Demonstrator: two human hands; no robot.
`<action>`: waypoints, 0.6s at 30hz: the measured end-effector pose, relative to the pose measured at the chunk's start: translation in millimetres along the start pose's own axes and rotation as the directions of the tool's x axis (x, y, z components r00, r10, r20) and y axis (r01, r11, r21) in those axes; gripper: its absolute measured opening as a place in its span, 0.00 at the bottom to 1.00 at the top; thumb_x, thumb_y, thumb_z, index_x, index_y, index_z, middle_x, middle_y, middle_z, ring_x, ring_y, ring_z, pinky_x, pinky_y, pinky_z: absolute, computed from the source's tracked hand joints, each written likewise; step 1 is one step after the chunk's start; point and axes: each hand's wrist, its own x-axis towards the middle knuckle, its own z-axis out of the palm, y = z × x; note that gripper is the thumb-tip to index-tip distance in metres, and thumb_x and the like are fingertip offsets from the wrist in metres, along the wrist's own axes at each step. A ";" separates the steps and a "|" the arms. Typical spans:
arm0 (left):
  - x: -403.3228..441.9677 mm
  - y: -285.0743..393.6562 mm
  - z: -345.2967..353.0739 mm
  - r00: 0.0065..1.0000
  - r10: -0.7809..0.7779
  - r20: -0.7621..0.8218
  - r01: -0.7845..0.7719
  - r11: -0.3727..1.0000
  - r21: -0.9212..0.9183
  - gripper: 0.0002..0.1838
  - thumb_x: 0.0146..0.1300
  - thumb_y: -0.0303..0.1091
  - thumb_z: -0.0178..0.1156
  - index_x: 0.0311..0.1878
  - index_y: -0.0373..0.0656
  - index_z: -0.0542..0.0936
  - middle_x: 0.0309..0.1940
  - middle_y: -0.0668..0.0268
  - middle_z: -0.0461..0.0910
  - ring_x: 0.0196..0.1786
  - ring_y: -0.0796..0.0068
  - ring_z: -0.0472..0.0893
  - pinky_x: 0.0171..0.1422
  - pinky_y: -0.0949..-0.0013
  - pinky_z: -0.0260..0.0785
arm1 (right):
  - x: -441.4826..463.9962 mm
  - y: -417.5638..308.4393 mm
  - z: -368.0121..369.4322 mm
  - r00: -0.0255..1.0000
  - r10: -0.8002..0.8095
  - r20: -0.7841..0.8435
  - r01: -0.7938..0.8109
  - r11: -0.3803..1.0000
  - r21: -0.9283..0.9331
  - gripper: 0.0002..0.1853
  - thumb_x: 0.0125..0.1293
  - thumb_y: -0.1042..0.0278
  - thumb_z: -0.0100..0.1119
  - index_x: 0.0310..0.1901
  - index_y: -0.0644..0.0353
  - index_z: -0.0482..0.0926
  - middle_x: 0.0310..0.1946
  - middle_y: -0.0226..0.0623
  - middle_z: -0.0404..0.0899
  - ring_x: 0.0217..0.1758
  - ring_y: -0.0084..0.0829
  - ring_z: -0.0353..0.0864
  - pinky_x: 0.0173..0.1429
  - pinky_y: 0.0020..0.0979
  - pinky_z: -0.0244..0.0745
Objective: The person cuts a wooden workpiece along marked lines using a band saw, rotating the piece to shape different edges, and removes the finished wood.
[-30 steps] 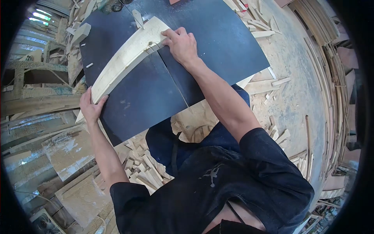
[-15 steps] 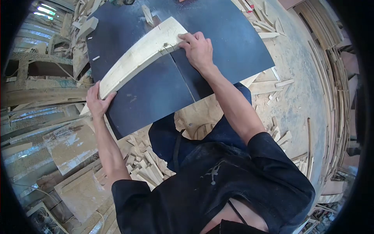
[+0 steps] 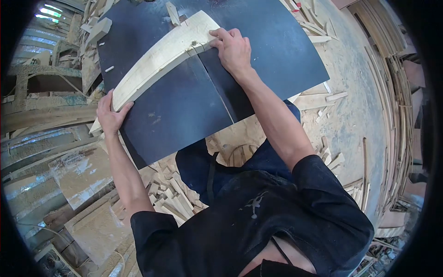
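A long curved piece of wood (image 3: pixel 162 54) lies across the dark tabletop (image 3: pixel 180 106), its inner curve facing me. My left hand (image 3: pixel 110 114) grips its near left end at the table's edge, thumb on the inner side and fingers on the outer. At the far right end, my right hand (image 3: pixel 234 50) is closed on the wood, fingertips on its top face. A dark knot (image 3: pixel 193 43) shows on the wood near the thin slot (image 3: pixel 217 91) that runs through the table toward me. A small wood scrap (image 3: pixel 172 13) sits just beyond the piece.
Wood offcuts (image 3: pixel 174 197) are piled on the floor below the table's near left side. A wood block (image 3: pixel 98 30) and a chalk-like white stick (image 3: pixel 109 69) are at the left edge. Long boards (image 3: pixel 392 97) lie along the right. Sawdust covers the floor.
The curved wood has shifted slightly away from me and to the left, with both hands still on it. My left hand has moved up and left.
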 end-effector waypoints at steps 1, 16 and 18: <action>0.8 0.2 -0.5 1.000 -0.001 -0.003 0.001 1.000 0.002 0.43 0.41 0.54 0.84 0.60 0.40 0.83 0.51 0.54 0.85 0.55 0.51 0.83 0.63 0.53 0.73 | 0.5 -0.5 0.5 1.000 0.004 -0.003 -0.004 1.000 0.003 0.12 0.68 0.61 0.64 0.52 0.44 0.86 0.38 0.29 0.85 0.48 0.33 0.81 0.53 0.38 0.68; 6.9 -6.6 4.9 0.997 -0.065 0.039 0.066 0.998 -0.009 0.46 0.41 0.58 0.83 0.61 0.39 0.83 0.53 0.50 0.85 0.57 0.49 0.83 0.66 0.53 0.72 | 9.3 2.0 11.1 1.000 0.031 0.002 -0.031 0.999 0.010 0.14 0.70 0.59 0.63 0.55 0.43 0.85 0.41 0.32 0.85 0.51 0.34 0.81 0.56 0.40 0.68; 7.2 -7.9 6.0 0.995 -0.080 0.057 0.081 0.997 -0.016 0.47 0.42 0.61 0.82 0.62 0.39 0.83 0.55 0.49 0.84 0.59 0.49 0.82 0.67 0.53 0.72 | 10.2 3.4 12.8 0.998 0.054 0.025 -0.055 0.998 0.009 0.14 0.70 0.59 0.63 0.55 0.42 0.85 0.41 0.32 0.84 0.52 0.35 0.81 0.56 0.40 0.68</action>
